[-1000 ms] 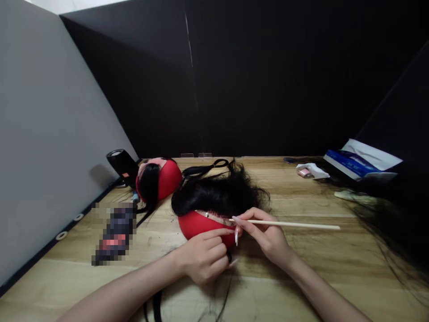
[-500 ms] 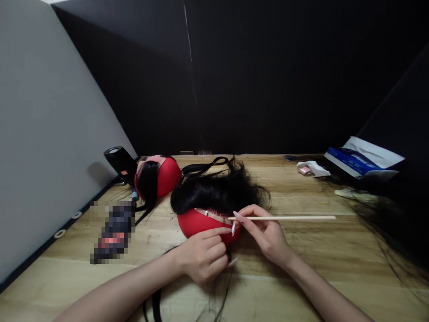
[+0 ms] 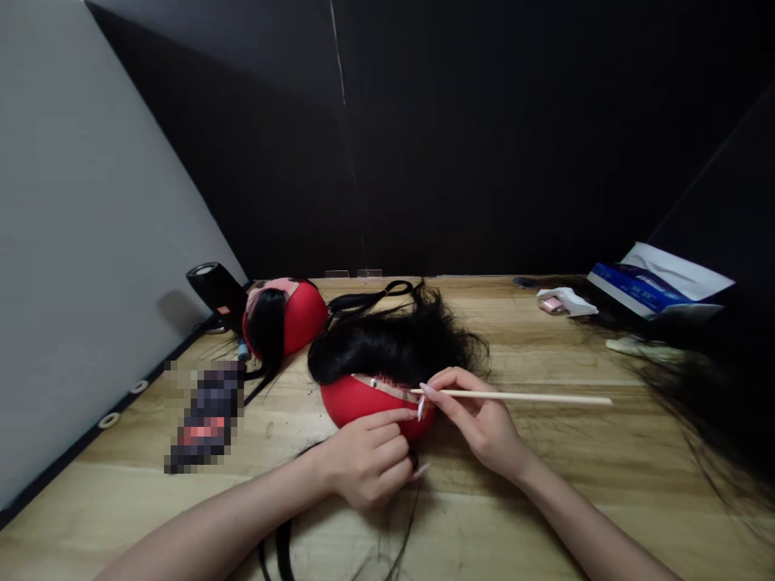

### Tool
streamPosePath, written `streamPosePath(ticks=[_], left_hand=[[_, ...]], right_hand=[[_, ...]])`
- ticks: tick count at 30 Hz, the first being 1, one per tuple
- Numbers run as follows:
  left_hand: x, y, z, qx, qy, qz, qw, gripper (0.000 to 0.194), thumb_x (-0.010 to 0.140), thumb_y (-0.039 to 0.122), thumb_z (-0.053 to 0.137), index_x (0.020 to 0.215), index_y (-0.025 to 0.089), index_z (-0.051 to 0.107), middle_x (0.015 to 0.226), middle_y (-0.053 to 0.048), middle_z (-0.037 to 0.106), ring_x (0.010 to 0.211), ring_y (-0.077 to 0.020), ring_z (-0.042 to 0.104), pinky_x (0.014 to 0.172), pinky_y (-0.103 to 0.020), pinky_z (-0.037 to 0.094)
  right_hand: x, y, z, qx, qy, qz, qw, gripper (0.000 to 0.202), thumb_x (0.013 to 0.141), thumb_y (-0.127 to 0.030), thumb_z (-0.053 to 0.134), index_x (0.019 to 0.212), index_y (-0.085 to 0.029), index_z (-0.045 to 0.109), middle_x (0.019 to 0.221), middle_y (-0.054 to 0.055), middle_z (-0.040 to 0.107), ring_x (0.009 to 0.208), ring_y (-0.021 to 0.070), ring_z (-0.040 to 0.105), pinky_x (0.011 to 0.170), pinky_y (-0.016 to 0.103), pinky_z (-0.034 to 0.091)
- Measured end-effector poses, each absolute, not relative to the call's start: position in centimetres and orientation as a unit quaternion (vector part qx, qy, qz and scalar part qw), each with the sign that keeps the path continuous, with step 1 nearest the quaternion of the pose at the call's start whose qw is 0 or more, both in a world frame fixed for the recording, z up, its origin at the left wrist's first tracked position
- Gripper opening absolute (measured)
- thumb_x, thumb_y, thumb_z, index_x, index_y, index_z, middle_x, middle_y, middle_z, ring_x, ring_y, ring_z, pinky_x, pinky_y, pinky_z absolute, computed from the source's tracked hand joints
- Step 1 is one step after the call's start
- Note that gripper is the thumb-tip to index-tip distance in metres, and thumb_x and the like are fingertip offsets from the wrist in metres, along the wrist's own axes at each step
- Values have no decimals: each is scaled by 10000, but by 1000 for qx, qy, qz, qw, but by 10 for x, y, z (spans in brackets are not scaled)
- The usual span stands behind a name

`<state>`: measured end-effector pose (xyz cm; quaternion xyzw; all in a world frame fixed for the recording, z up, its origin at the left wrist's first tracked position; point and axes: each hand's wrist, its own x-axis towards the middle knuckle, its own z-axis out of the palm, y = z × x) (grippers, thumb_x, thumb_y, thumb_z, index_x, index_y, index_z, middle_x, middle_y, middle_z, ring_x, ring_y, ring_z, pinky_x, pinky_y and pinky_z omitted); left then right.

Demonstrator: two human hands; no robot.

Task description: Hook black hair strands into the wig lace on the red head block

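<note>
The stick (image 3: pixel 533 396) has tilted slightly. The left hand (image 3: pixel 372 456) is at the red form (image 3: pixel 348 407) on the table (image 3: pixel 666 468); its grip cannot be told. Hair (image 3: pixel 387 347) already covers the far side; the pale band (image 3: pixel 387 390) seems partly unfilled. The right hand (image 3: pixel 484 415) pinches the stick.

Smooth red dome (image 3: pixel 349 405) bore a pale band (image 3: pixel 391 391). Black hair (image 3: pixel 387 347) lay massed behind the dome, ends loose. Slender pale stick (image 3: pixel 526 396) ran nearly level, rightward from the dome's band.
</note>
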<state>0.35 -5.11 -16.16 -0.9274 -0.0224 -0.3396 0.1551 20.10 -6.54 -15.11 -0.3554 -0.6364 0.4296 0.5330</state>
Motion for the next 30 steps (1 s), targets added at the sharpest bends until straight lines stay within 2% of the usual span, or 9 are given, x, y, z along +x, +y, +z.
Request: streamPosePath(ticks=[21, 26, 30], left_hand=[[4, -52, -162, -926, -22, -345, 154, 354, 883, 111, 486, 534, 162, 516, 508, 15, 461, 488, -101, 422, 979, -333, 540], [4, -52, -162, -925, -19, -347, 153, 360, 882, 111, 485, 528, 165, 514, 502, 14, 459, 483, -106, 412, 977, -334, 541], [4, -52, -160, -923, -27, -346, 164, 378, 905, 126, 470, 531, 177, 495, 498, 27, 446, 471, -102, 404, 964, -325, 549]], right_hand=[[202, -65, -150, -362, -635, 425, 535, 189, 911, -361, 602, 834, -194, 643, 784, 36, 647, 731, 159, 619, 665, 265, 510], [204, -64, -151, -365, -634, 416, 540, 164, 867, -340, 664, 789, -198, 692, 825, 51, 692, 795, 174, 646, 743, 285, 518], [207, -63, -150, -390, -608, 440, 534, 161, 844, -348, 694, 857, -191, 724, 809, 59, 741, 761, 186, 692, 713, 295, 555]])
